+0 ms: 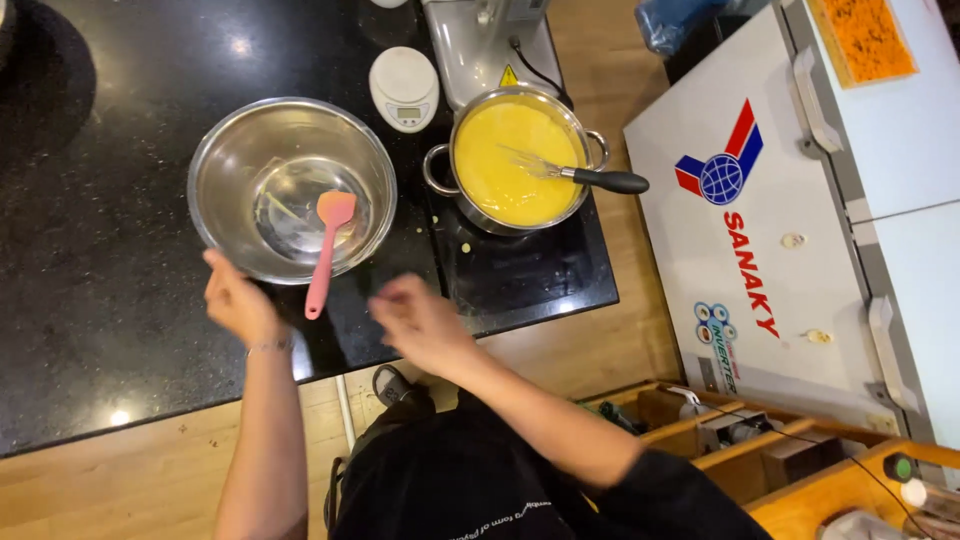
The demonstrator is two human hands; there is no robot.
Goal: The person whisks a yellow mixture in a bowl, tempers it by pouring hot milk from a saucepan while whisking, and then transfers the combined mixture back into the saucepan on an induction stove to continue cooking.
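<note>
My left hand rests at the near rim of a large steel mixing bowl on the black counter. A pink silicone spatula leans in the bowl, its handle sticking out over the near rim. My right hand hovers just right of the spatula handle, blurred, fingers loosely apart and holding nothing. To the right, a steel pot full of yellow batter stands on a dark cooktop, with a black-handled whisk resting in it.
A white kitchen scale sits behind the bowl and pot. A white chest freezer stands to the right. Wooden crates with tools lie at lower right. The counter's near edge runs above a wooden floor.
</note>
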